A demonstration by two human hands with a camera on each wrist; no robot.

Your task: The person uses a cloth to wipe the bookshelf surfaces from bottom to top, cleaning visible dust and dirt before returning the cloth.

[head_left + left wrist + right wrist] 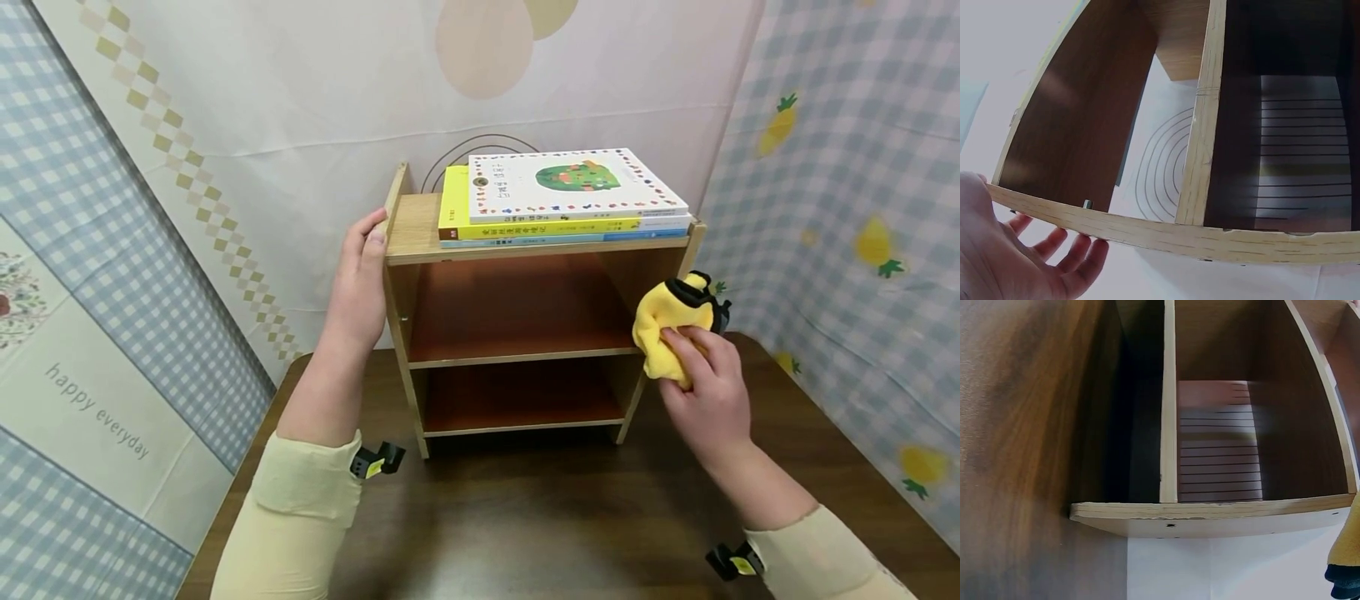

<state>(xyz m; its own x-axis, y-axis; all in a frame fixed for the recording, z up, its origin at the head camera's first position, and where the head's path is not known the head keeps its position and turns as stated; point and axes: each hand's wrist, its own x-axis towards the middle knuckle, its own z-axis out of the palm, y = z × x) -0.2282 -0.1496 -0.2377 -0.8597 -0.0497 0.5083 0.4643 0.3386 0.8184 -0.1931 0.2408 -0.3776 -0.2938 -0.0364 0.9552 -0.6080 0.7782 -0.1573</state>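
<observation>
A small wooden shelf (517, 360) stands on the table. In the head view my left hand (362, 279) holds the upper front edge of its left side panel (401, 333). The left wrist view shows the fingers (1088, 265) bent against the panel's outer face. My right hand (708, 387) grips a bunched yellow cloth (663, 321) with black trim, beside the shelf's right side panel (637, 398). Only part of the cloth (1349, 540) shows at the right edge of the right wrist view; the right hand itself is out of that view.
Several books (570, 187) lie stacked on the shelf's top board (412, 225), a white one uppermost. Below are the middle board (517, 360) and bottom board (525, 428). The dark wooden table (517, 517) meets patterned cloth hangings (300, 100) at the back and sides.
</observation>
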